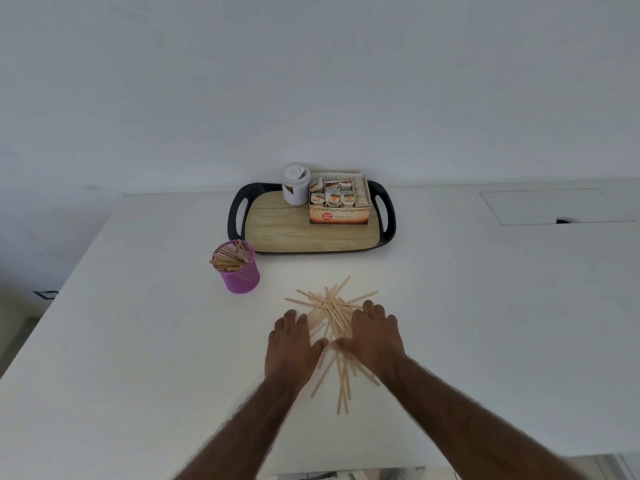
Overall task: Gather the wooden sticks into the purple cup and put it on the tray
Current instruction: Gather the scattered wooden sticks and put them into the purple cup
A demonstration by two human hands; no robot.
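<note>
A loose pile of wooden sticks (pixel 333 308) lies fanned out on the white table in front of me. My left hand (pixel 292 342) rests palm down on the pile's left side, fingers spread. My right hand (pixel 375 336) lies flat on its right side, covering some sticks. Neither hand has lifted any stick. The purple mesh cup (pixel 240 275) stands upright to the left, farther back, with several sticks leaning in it. Behind it sits the black-rimmed tray (pixel 235 216) with a wood-pattern floor.
On the tray's back half stand a white jar (pixel 295 184) and an open box of sachets (pixel 340 202). A wall rises right behind the tray. The table's left edge runs diagonally; a rectangular hatch (pixel 550 206) lies in the top at far right.
</note>
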